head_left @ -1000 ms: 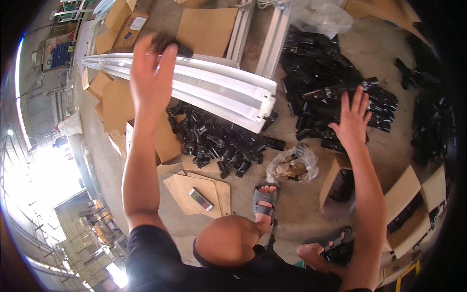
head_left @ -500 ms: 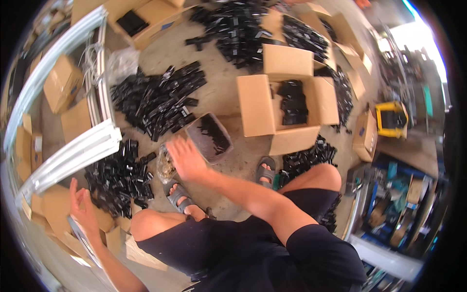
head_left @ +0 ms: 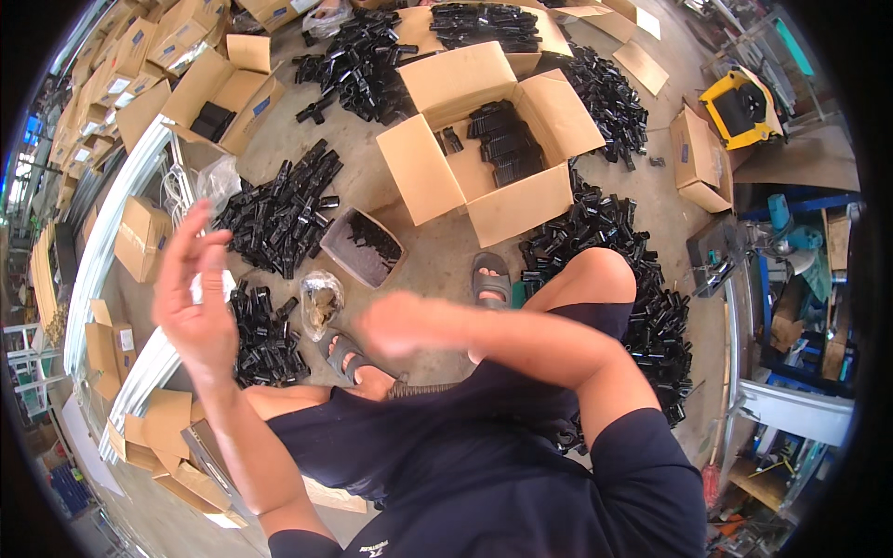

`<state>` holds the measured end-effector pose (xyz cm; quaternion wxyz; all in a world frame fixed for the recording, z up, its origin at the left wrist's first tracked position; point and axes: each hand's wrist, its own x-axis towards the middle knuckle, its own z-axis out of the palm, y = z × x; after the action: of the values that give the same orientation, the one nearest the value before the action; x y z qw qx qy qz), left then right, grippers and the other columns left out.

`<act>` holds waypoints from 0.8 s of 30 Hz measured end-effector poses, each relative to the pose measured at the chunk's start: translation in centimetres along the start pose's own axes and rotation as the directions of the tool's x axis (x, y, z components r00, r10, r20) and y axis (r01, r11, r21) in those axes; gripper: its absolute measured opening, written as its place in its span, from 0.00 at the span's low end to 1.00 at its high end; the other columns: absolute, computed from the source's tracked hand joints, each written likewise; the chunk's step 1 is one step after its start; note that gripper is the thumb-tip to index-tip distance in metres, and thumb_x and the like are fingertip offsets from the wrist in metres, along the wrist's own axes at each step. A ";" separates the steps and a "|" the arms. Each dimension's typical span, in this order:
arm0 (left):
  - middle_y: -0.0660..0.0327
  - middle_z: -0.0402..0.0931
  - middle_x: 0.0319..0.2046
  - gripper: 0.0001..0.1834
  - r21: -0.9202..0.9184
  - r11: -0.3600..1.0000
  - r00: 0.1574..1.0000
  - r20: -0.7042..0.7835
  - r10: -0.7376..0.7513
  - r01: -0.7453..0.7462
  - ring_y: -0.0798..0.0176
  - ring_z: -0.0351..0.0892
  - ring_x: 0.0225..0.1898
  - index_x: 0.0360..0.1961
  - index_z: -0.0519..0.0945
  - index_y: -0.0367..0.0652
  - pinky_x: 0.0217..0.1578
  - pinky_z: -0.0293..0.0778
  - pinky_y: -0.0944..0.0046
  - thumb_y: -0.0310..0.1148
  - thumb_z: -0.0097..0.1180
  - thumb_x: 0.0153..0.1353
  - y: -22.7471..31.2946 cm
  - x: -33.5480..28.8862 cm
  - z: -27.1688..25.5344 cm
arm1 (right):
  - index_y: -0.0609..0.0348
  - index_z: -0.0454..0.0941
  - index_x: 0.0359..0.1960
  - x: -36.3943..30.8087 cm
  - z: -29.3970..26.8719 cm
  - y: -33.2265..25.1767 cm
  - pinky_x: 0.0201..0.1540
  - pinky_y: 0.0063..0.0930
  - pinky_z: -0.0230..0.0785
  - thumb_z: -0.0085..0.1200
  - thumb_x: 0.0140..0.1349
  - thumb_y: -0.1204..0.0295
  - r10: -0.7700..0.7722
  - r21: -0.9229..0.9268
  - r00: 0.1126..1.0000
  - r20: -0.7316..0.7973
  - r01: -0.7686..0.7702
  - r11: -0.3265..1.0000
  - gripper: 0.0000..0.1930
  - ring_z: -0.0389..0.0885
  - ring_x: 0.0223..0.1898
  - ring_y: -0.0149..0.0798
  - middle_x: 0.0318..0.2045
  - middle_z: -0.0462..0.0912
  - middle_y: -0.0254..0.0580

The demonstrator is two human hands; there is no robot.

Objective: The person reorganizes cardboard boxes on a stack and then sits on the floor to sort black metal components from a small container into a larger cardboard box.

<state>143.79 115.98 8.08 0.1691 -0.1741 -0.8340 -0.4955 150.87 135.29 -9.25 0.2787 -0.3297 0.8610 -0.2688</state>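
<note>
My left hand [head_left: 197, 298] is raised at the left, fingers apart, with nothing seen in it. My right hand [head_left: 400, 324] hovers in front of my lap, above the sandalled feet; motion blurs its fingers, and I see nothing held. Just beyond it lie a clear plastic bag [head_left: 322, 299] with brownish contents and a shallow tub [head_left: 342, 253] holding small dark pieces. Piles of black plastic parts [head_left: 284, 212] lie on the floor. Part of a lower pile [head_left: 268, 344] shows beside my left hand. An open cardboard box [head_left: 420, 177] ahead contains stacked black parts [head_left: 507, 144].
Further black heaps [head_left: 586, 228] lie by my right knee and at the back. White metal profiles [head_left: 116, 228] and cardboard boxes [head_left: 144, 240] line the left. At the right are a yellow-framed item [head_left: 735, 107] and a workbench [head_left: 791, 409] with tools.
My left hand has risen and moved right. My right hand has drawn back from beside the tub toward my lap. The view has shifted, showing more boxes at the far left.
</note>
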 end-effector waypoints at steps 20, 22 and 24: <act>0.50 0.87 0.47 0.13 0.093 0.870 0.601 0.687 -0.408 0.485 0.48 0.88 0.48 0.47 0.86 0.35 0.51 0.80 0.57 0.24 0.64 0.62 -8.9 -4.6 11.6 | 0.48 0.65 0.74 9.7 -6.2 44.5 0.59 0.59 0.76 0.53 0.70 0.55 0.676 0.041 0.505 -0.536 -0.784 0.619 0.32 0.76 0.64 0.66 0.65 0.75 0.65; 0.50 0.87 0.48 0.14 0.143 0.810 0.541 0.677 -0.499 0.568 0.47 0.87 0.50 0.49 0.85 0.36 0.52 0.80 0.56 0.26 0.66 0.61 -9.3 -4.1 11.5 | 0.47 0.68 0.72 10.4 -5.6 45.2 0.54 0.62 0.78 0.52 0.70 0.55 0.590 -0.112 0.553 -0.588 -0.778 0.618 0.30 0.76 0.61 0.64 0.61 0.75 0.61; 0.50 0.87 0.48 0.15 0.125 0.769 0.529 0.656 -0.539 0.627 0.47 0.86 0.50 0.49 0.85 0.37 0.52 0.79 0.55 0.28 0.67 0.62 -9.8 -3.8 11.1 | 0.48 0.73 0.65 11.3 -6.2 45.3 0.51 0.57 0.80 0.53 0.69 0.57 0.564 -0.153 0.619 -0.546 -0.736 0.660 0.25 0.76 0.60 0.64 0.56 0.77 0.59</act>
<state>141.43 120.95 -6.24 -0.3225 -0.0581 -0.8138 -0.4799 120.73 157.79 -37.64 0.0833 0.0384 0.9944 -0.0521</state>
